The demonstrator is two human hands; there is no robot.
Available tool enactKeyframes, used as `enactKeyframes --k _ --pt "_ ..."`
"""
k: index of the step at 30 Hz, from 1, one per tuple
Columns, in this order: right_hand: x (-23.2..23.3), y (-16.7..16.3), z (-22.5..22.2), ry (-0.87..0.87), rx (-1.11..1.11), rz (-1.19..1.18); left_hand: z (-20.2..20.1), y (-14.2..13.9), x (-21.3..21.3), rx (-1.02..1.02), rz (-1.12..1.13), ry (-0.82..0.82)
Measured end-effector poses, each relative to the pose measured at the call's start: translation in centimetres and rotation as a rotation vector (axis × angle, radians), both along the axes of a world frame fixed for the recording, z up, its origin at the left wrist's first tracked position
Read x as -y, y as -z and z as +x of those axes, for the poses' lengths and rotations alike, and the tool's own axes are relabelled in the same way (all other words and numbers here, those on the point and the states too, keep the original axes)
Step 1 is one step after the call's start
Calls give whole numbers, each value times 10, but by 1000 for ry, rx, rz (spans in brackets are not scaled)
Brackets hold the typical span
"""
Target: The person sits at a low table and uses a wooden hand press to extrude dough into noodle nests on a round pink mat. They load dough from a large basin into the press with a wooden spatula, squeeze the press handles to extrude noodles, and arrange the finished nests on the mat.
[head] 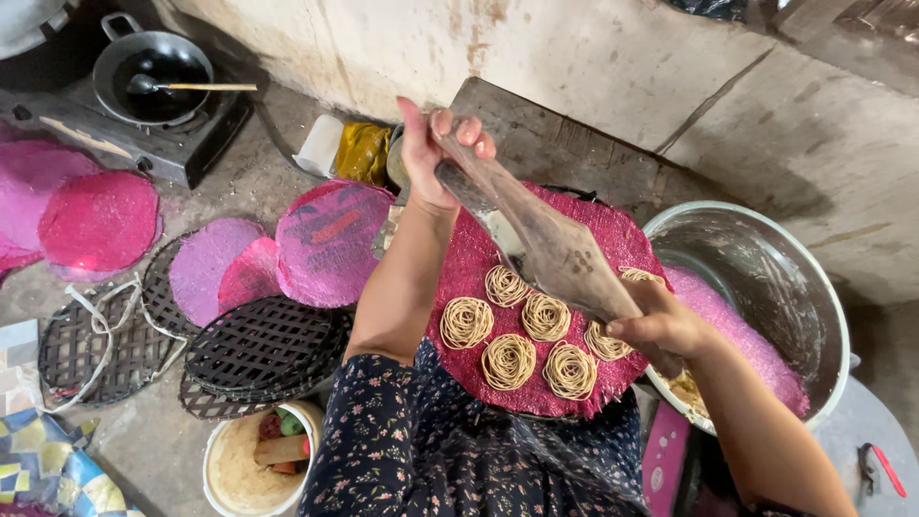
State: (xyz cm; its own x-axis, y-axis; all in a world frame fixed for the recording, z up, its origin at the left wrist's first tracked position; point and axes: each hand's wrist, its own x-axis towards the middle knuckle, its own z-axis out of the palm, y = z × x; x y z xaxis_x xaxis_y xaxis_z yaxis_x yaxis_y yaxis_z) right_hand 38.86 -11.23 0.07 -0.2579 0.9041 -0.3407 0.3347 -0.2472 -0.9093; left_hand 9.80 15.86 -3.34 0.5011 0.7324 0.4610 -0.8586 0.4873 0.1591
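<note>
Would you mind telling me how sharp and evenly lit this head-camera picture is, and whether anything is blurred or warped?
Head view: soft, even daylight with no hard shadows; the noodle coils on the pink mat are sharp; the wooden press, held by the left hand and right hand, looks slightly smeared; mild glare on the steel bowl; wide-angle bending shows at the edges.

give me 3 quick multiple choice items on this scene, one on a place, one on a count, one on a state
1. Where is the steel bowl?
A. right of the pink mat
B. on the stove
C. under the black trays

2. How many noodle coils lie in plain view on the mat?
A. two
B. at least six
C. none

3. How is the wooden press held?
A. lying on the floor
B. by one hand
C. by both hands

1 A: the bowl sits at the mat's right edge.
2 B: six show, another partly hidden.
3 C: left hand and right hand grip its ends.
</note>
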Motion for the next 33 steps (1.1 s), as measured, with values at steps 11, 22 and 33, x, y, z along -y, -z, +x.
enactKeyframes --k 11,22,33 --pt "39 11 11 43 -100 -93 14 16 43 41 -38 177" --pt "44 26 11 86 -112 -15 53 115 83 -1311 592 191" --pt "44 50 17 263 -121 92 30 94 88 -1974 792 -12"
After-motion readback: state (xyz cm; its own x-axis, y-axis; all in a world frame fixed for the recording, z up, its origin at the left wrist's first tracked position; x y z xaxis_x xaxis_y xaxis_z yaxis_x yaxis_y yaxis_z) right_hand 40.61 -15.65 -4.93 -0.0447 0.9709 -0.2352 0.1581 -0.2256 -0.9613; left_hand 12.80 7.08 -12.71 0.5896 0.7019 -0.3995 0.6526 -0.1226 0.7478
